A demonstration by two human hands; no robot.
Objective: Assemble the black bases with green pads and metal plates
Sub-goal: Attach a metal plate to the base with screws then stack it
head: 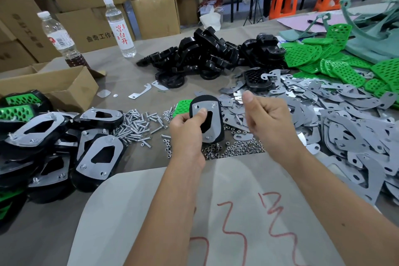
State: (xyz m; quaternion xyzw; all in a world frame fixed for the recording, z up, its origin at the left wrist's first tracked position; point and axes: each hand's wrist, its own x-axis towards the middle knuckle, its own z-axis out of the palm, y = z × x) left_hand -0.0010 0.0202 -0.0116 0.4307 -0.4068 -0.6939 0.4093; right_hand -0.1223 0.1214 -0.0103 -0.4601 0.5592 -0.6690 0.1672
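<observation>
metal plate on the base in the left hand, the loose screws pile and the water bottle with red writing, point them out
metal plate (212, 130), head view, lower grey face below the cutout
loose screws pile (138, 124), head view, middle of the heap
water bottle with red writing (118, 28), head view, on its white label

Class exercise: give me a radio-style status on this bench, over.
Left hand grips black base, metal plate on it. Right hand curled, contents unclear. Nothing in the way.
</observation>
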